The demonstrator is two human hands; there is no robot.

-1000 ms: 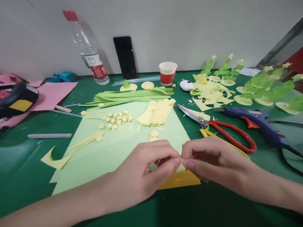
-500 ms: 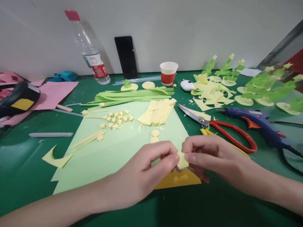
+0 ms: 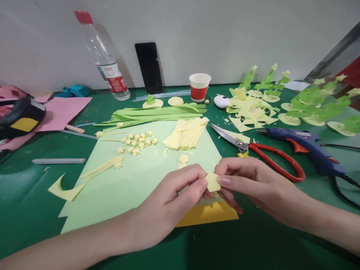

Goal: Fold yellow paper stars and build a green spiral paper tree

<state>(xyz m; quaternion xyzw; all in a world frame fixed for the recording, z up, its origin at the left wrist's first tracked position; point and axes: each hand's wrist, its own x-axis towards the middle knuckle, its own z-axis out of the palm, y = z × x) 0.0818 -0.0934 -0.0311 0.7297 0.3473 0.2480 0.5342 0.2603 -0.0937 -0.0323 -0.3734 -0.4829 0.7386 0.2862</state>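
Observation:
Between my two hands is a small folded yellow paper pentagon (image 3: 213, 182). My left hand (image 3: 180, 202) pinches its left edge with thumb and forefinger, while my right hand (image 3: 253, 183) grips the right edge the same way. Both hover over the near right part of the pale green paper sheets (image 3: 126, 195). Just beyond my left fingers lie more paper pentagons (image 3: 183, 159). A fanned pile of yellow paper strips (image 3: 187, 133) sits behind those. To its left is a cluster of small puffed paper stars (image 3: 137, 142).
Red-handled scissors (image 3: 277, 159) and a blue glue gun (image 3: 306, 146) lie to the right. At the back stand a paper cup (image 3: 200, 88), a phone (image 3: 149, 67) and a bottle (image 3: 112, 77). Green strips (image 3: 157, 113) lie behind the sheets. Yellow scraps (image 3: 251, 110) are at the back right.
Both hands have shifted slightly left and up with the paper pentagon. It has turned so that its flat face shows more fully between my fingertips.

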